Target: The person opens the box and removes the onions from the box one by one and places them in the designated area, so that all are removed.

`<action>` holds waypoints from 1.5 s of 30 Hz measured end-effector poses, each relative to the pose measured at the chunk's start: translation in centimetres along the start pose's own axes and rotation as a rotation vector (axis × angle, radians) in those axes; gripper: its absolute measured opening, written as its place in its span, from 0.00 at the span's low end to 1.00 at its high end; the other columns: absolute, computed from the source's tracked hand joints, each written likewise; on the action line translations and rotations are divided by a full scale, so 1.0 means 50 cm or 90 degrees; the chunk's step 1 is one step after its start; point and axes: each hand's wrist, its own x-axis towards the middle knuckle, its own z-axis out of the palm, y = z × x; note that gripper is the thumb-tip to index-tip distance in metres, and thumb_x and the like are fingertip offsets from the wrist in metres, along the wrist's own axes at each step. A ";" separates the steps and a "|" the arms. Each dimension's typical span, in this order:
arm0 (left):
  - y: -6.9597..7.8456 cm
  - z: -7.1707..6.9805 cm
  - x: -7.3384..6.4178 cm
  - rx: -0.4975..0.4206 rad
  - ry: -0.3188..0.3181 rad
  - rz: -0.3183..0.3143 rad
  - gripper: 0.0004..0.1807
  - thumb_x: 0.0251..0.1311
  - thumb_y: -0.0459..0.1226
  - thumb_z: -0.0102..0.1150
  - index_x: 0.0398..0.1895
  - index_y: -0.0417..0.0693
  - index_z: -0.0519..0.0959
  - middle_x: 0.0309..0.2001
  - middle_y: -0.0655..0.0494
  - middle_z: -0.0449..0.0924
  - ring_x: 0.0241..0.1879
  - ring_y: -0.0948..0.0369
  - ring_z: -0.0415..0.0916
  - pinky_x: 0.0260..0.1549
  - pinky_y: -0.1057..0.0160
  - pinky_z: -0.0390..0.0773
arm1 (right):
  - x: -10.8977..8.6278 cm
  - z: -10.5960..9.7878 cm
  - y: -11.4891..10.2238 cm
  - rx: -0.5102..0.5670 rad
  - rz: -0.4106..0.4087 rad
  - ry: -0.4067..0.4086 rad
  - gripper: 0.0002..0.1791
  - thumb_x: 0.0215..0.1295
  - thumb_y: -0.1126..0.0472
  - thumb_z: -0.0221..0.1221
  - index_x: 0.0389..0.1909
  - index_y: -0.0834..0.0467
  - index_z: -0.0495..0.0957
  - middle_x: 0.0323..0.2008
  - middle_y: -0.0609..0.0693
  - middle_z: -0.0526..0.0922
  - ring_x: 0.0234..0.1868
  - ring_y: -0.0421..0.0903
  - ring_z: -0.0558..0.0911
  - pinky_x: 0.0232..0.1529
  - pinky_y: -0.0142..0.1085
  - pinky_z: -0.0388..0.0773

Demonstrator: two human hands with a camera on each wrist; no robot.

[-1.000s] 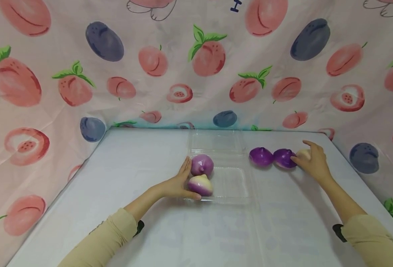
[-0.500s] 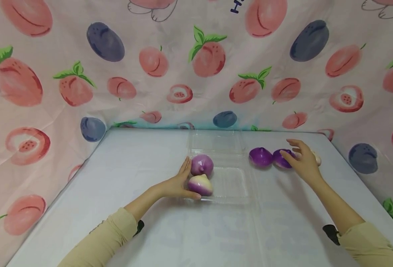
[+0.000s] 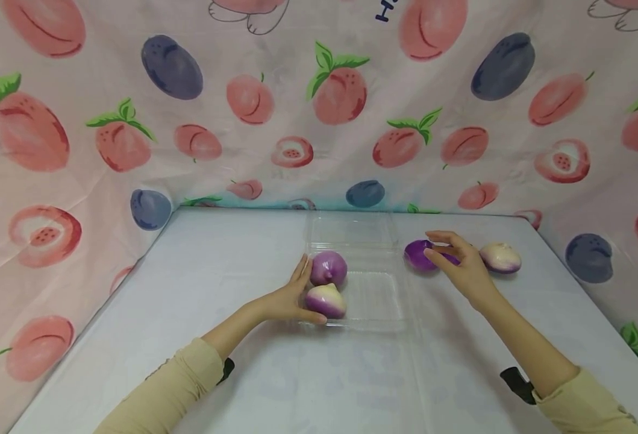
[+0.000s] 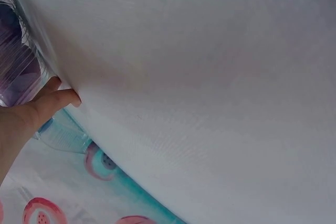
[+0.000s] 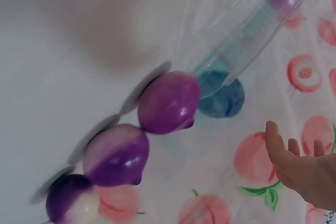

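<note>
A clear plastic clamshell box (image 3: 375, 295) lies open on the table, holding a purple toy onion (image 3: 328, 268) and a cream-and-purple toy onion (image 3: 326, 301) along its left side. My left hand (image 3: 285, 302) rests against that side, fingers extended along the wall and thumb at the front rim. Further right, my right hand (image 3: 467, 268) hovers with parted fingers over a row of toy onions, holding nothing. The row has a left purple onion (image 5: 169, 102), a middle purple onion (image 5: 116, 155), mostly covered by the hand in the head view, and a cream-and-purple onion (image 3: 500, 258) at the right end.
The box's lid (image 3: 351, 230) is folded back toward the rear edge of the white table (image 3: 232, 253). A fruit-print cloth (image 3: 308, 108) hangs behind the table and along both sides.
My right hand has moved left from the cream-and-purple onion at the row's right end, across the middle one, toward the left purple onion. The left hand and the box have stayed put.
</note>
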 end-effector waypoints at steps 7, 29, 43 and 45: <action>0.000 0.001 -0.002 -0.001 0.002 -0.001 0.72 0.44 0.59 0.69 0.72 0.44 0.23 0.72 0.52 0.09 0.74 0.46 0.22 0.69 0.44 0.48 | -0.005 0.048 -0.019 0.101 0.051 -0.067 0.21 0.69 0.57 0.53 0.59 0.62 0.69 0.51 0.37 0.73 0.48 0.26 0.74 0.47 0.23 0.76; -0.006 0.000 0.005 0.022 -0.005 0.017 0.65 0.48 0.58 0.66 0.74 0.59 0.26 0.74 0.57 0.14 0.74 0.46 0.25 0.69 0.42 0.49 | -0.016 0.155 0.010 0.071 0.075 -0.201 0.23 0.68 0.59 0.54 0.60 0.64 0.67 0.59 0.67 0.69 0.58 0.63 0.71 0.57 0.51 0.74; -0.001 0.000 0.002 0.024 -0.009 0.014 0.66 0.47 0.59 0.67 0.74 0.56 0.28 0.75 0.56 0.18 0.74 0.45 0.28 0.68 0.41 0.50 | -0.015 0.199 0.018 0.037 0.034 -0.252 0.24 0.65 0.60 0.57 0.59 0.66 0.67 0.59 0.69 0.70 0.56 0.66 0.73 0.55 0.50 0.75; -0.001 -0.001 0.001 0.027 -0.008 0.011 0.65 0.47 0.58 0.67 0.74 0.55 0.28 0.75 0.55 0.18 0.74 0.45 0.29 0.68 0.42 0.51 | -0.013 0.204 0.017 0.037 0.033 -0.260 0.25 0.65 0.59 0.57 0.60 0.65 0.67 0.58 0.69 0.69 0.56 0.66 0.73 0.54 0.51 0.75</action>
